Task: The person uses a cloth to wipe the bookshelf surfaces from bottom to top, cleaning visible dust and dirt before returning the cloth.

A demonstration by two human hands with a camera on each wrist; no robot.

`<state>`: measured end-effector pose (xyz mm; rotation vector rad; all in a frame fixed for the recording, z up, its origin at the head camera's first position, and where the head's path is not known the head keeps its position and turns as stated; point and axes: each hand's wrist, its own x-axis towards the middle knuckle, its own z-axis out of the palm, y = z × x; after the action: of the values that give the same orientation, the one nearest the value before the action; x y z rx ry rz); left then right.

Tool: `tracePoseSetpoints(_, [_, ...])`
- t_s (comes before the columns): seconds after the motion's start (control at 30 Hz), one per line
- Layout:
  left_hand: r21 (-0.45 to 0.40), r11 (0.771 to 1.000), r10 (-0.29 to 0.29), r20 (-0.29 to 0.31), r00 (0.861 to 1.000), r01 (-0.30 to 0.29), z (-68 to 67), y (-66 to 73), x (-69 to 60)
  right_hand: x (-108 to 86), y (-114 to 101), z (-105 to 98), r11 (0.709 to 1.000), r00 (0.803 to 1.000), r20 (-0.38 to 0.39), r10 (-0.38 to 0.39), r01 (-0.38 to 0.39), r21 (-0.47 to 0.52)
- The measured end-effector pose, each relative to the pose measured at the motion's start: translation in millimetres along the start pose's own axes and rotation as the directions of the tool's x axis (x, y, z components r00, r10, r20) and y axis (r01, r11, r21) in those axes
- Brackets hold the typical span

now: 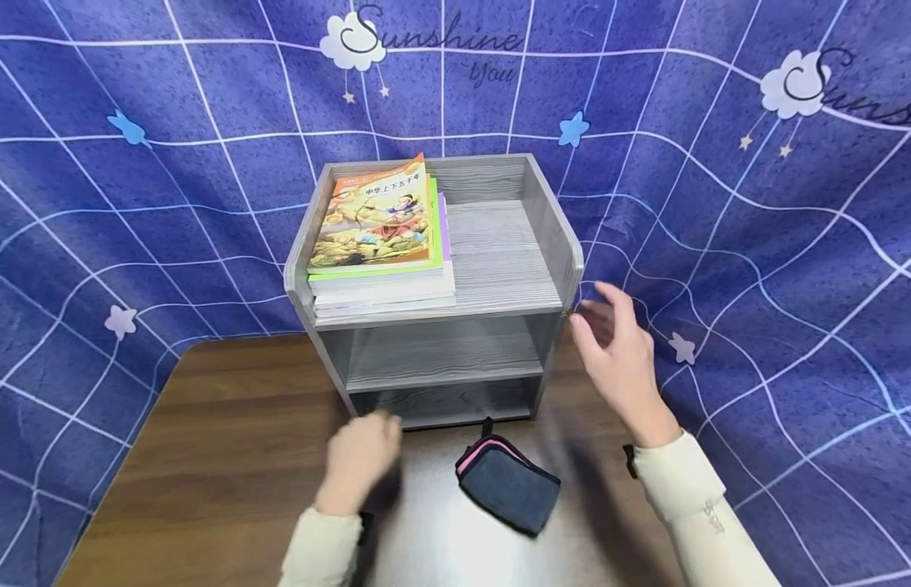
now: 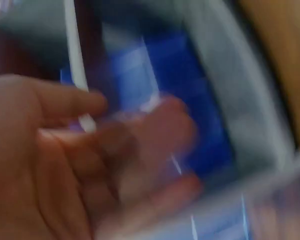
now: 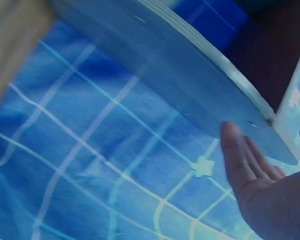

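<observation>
A small grey wood-grain shelf [image 1: 492, 295] stands on the brown table. To its right is my right hand [image 1: 622, 367], thumb and fingers spread beside the side panel, holding nothing. In the right wrist view, the fingers of that hand [image 3: 270, 195] extend close to the panel [image 3: 190, 75]; whether they touch it I cannot tell. My left hand [image 1: 358, 456], blurred, hovers in front of the shelf's lower left. The left wrist view shows this hand [image 2: 90, 155] with loosely bent fingers and nothing in them. A dark pouch with a pink edge [image 1: 510, 487] lies between the hands.
A stack of books [image 1: 382, 228] fills the left part of the shelf's top, an illustrated orange cover uppermost. Beneath are two lower compartments [image 1: 444, 350]. A blue grid-patterned curtain [image 1: 205, 179] hangs behind and beside the wooden table [image 1: 227, 440].
</observation>
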<state>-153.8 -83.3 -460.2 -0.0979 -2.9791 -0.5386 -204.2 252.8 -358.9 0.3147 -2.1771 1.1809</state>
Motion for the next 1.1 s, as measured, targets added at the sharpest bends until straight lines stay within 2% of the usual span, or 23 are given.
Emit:
tracePoseSetpoints(0.03, [-0.003, 0.996, 0.091, 0.03, 0.995, -0.091, 10.7, 10.6, -2.7, 7.2, -3.7, 1.6, 0.999, 0.999, 0.015, 0.037, -0.038, 0.004])
tracePoseSetpoints(0.07, [-0.011, 0.984, 0.18, 0.061, 0.982, -0.18, 22.3, 22.8, -5.9, 13.8, -6.4, 3.7, 0.997, 0.997, 0.035, 0.075, -0.075, 0.003])
tracePoseSetpoints(0.1, [-0.015, 0.963, 0.27, 0.101, 0.958, -0.27, 33.8, 35.0, -9.4, 19.7, -7.6, 6.2, 0.994, 0.992, 0.06, 0.11, -0.11, -0.001])
tracePoseSetpoints(0.17, [-0.024, 0.912, 0.407, 0.195, 0.892, -0.41, 57.1, 56.8, -15.8, 29.3, -8.2, 12.1, 0.985, 0.979, 0.111, 0.17, -0.172, 0.002])
tracePoseSetpoints(0.23, [0.027, 0.863, 0.479, 0.274, 0.834, -0.505, 77.4, 73.8, -22.3, 35.0, -5.8, 18.4, 0.976, 0.966, 0.144, 0.213, -0.218, 0.023])
tracePoseSetpoints(0.3, [0.124, 0.816, 0.506, 0.32, 0.801, -0.565, 94.1, 85.7, -26.0, 37.6, -1.7, 25.0, 0.967, 0.958, 0.171, 0.23, -0.245, 0.072])
tracePoseSetpoints(0.37, [0.236, 0.768, 0.52, 0.313, 0.795, -0.595, 108.9, 93.4, -26.0, 38.3, 2.1, 31.1, 0.957, 0.956, 0.185, 0.228, -0.255, 0.138])
tracePoseSetpoints(0.43, [0.345, 0.717, 0.54, 0.274, 0.796, -0.605, 119.6, 99.2, -23.6, 38.8, 4.5, 36.1, 0.944, 0.957, 0.188, 0.22, -0.257, 0.206])
tracePoseSetpoints(0.5, [0.414, 0.682, 0.562, 0.231, 0.794, -0.603, 126.4, 103.5, -20.0, 39.4, 5.2, 39.5, 0.933, 0.96, 0.183, 0.211, -0.254, 0.256])
tracePoseSetpoints(0.53, [0.44, 0.665, 0.578, 0.208, 0.789, -0.604, 129.0, 105.1, -17.9, 39.9, 5.0, 40.7, 0.931, 0.962, 0.169, 0.215, -0.254, 0.263])
tracePoseSetpoints(0.63, [0.492, 0.627, 0.615, 0.163, 0.771, -0.604, 131.9, 107.2, -12.3, 42.4, 2.8, 43.7, 0.92, 0.964, 0.13, 0.23, -0.259, 0.295])
tracePoseSetpoints(0.73, [0.509, 0.597, 0.634, 0.174, 0.753, -0.62, 130.5, 107.1, -7.7, 45.9, 0.6, 48.1, 0.912, 0.967, 0.076, 0.241, -0.253, 0.324])
tracePoseSetpoints(0.77, [0.498, 0.597, 0.633, 0.189, 0.751, -0.629, 129.7, 106.4, -6.6, 46.8, 0.5, 49.9, 0.917, 0.968, 0.051, 0.246, -0.25, 0.312])
tracePoseSetpoints(0.83, [0.456, 0.618, 0.618, 0.223, 0.754, -0.641, 127.8, 104.3, -4.2, 47.6, 1.2, 53.9, 0.929, 0.969, 0.01, 0.245, -0.238, 0.283])
tracePoseSetpoints(0.9, [0.4, 0.655, 0.598, 0.245, 0.764, -0.641, 126.1, 100.2, -2.2, 47.7, 2.2, 57.3, 0.942, 0.972, -0.023, 0.235, -0.222, 0.253])
tracePoseSetpoints(0.97, [0.342, 0.697, 0.584, 0.238, 0.776, -0.63, 125.9, 93.5, -1.2, 47.2, 3.5, 59.8, 0.951, 0.976, -0.036, 0.216, -0.202, 0.234])
tracePoseSetpoints(1.0, [0.327, 0.71, 0.581, 0.228, 0.781, -0.624, 125.4, 89.6, -1.3, 47.1, 3.9, 60.8, 0.951, 0.979, -0.032, 0.203, -0.189, 0.245])
tracePoseSetpoints(1.1, [0.335, 0.719, 0.575, 0.207, 0.792, -0.609, 121.8, 78.3, -3.4, 47.0, 4.3, 62.2, 0.948, 0.98, -0.018, 0.196, -0.185, 0.258])
